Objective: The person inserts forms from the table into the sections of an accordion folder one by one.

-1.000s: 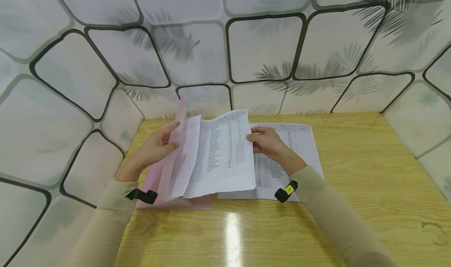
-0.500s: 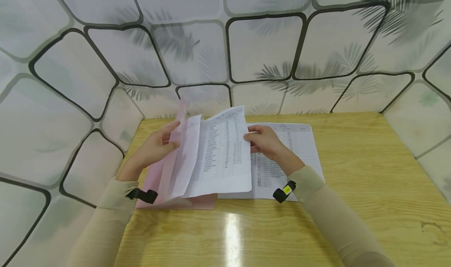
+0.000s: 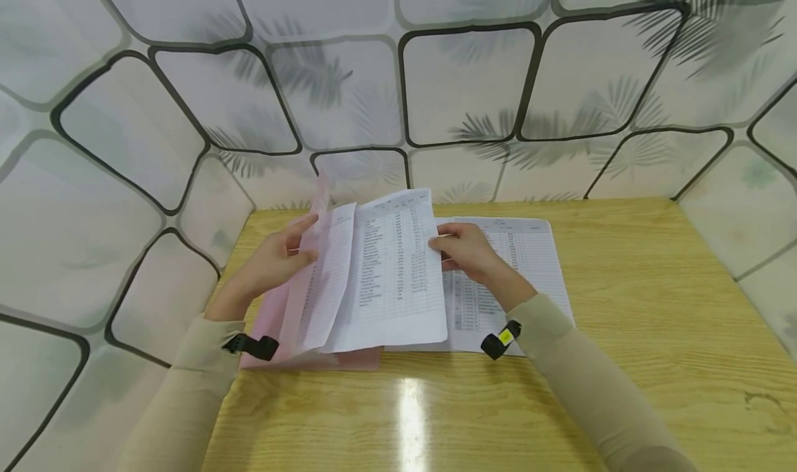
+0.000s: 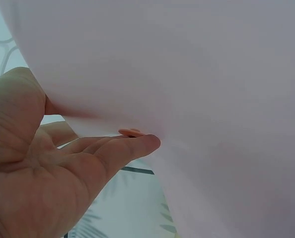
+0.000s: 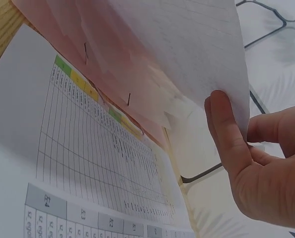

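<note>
In the head view my left hand [image 3: 270,264] holds up the edge of a pink cover [image 3: 320,202] at the left. The left wrist view has this cover [image 4: 197,74] filling most of the picture, with my fingers at its edge. My right hand [image 3: 473,252] pinches the right edge of a printed sheet [image 3: 395,271], raised at a slant. A second lined sheet [image 3: 326,278] stands between that sheet and the cover. Under my right hand lie printed pages [image 3: 535,264]. The right wrist view shows my thumb and fingers on either side of the sheet [image 5: 197,44].
A wooden table [image 3: 654,306] carries the papers, with patterned walls [image 3: 467,84] behind and at the sides. In the right wrist view, staples [image 5: 128,99] show along the pink fold, beside a printed table with coloured header cells [image 5: 78,82]. A black device [image 3: 252,346] sits at my left wrist.
My right hand has shifted slightly left with the printed sheet, mostly in the first half second. The sheet's lower edge has dipped a little since. My left hand and the pink cover stay put.
</note>
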A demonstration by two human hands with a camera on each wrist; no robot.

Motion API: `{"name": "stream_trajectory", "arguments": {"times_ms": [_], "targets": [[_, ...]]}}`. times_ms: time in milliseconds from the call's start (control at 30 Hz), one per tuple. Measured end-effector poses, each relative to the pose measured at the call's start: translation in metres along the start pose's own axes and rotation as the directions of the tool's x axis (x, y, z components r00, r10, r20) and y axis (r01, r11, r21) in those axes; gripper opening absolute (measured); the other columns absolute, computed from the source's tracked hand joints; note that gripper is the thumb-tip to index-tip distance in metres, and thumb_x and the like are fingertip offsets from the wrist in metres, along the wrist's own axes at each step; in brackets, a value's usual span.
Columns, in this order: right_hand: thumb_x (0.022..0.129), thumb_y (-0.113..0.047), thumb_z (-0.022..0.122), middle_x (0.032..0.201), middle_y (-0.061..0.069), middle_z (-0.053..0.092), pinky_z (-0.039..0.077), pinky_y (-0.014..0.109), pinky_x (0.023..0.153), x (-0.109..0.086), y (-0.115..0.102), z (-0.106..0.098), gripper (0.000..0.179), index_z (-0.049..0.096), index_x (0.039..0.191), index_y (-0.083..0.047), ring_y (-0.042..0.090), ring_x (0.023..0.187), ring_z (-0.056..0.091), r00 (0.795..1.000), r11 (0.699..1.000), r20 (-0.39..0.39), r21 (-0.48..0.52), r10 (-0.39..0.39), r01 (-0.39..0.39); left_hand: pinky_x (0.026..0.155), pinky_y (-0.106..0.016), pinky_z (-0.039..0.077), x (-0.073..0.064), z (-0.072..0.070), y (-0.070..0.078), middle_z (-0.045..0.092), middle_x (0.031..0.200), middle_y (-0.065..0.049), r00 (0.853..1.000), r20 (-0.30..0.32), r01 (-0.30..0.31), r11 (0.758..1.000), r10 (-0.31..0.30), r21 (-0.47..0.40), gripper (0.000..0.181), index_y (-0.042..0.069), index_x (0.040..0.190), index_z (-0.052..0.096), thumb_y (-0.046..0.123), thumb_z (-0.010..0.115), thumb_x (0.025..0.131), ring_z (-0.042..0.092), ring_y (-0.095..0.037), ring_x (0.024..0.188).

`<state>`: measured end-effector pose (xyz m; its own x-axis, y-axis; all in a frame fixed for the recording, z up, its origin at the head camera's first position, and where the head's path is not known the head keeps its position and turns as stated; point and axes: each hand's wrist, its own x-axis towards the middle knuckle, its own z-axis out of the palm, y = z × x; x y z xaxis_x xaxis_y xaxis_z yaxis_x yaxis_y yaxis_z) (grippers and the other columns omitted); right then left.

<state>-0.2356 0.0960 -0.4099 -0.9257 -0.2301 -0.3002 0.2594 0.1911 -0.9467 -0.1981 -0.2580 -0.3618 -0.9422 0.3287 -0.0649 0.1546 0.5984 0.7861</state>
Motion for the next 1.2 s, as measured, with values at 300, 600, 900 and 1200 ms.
{"name": "stream_trajectory", "arguments": {"times_ms": [300,600,900,1200], "targets": [[0.105,-0.018,0.062,0.134,0.022,0.068,0.062,0.026,0.073,-0.001,-0.004,0.005,0.049,0.055,0.150,0.000,0.016,0.091,0.074,0.999,0.999,0.016,0.012,0.030,-0.030,0.112,-0.057,0.045,-0.001,0.000,0.001,0.050,0.155,-0.033,1.000,-0.003,0.001,1.000,-0.001,-0.003,0.072,0.004,0.167,0.025,0.005,0.058,0.103,0.053,-0.042,0.142],[0.111,-0.021,0.050,0.117,0.018,0.072,0.063,0.031,0.072,0.000,0.001,-0.005,0.044,0.056,0.145,0.007,0.016,0.081,0.076,0.987,0.995,0.131,0.038,0.091,-0.097,0.114,-0.059,0.043,-0.002,0.000,0.003,0.044,0.161,-0.030,1.000,-0.003,0.007,1.000,-0.007,0.002,0.072,0.004,0.167,0.025,0.007,0.058,0.104,0.050,-0.043,0.144],[0.110,-0.013,0.051,0.131,0.029,0.069,0.064,0.035,0.077,0.001,0.005,0.001,0.049,0.044,0.155,0.006,0.017,0.082,0.078,0.974,0.991,0.209,0.084,0.087,-0.106,0.113,-0.060,0.043,-0.002,0.000,0.003,0.045,0.159,-0.032,1.000,-0.008,0.000,1.000,0.000,0.006,0.072,0.003,0.167,0.025,0.005,0.058,0.103,0.050,-0.045,0.144],[0.110,-0.013,0.052,0.126,0.026,0.072,0.064,0.036,0.077,0.004,0.005,0.009,0.044,0.052,0.150,0.005,0.018,0.082,0.078,0.973,0.990,0.214,0.094,0.084,-0.106,0.114,-0.060,0.043,-0.002,0.000,0.002,0.045,0.159,-0.032,1.000,-0.018,0.006,1.000,-0.005,0.009,0.072,0.003,0.167,0.026,0.005,0.058,0.103,0.050,-0.045,0.144]]}}
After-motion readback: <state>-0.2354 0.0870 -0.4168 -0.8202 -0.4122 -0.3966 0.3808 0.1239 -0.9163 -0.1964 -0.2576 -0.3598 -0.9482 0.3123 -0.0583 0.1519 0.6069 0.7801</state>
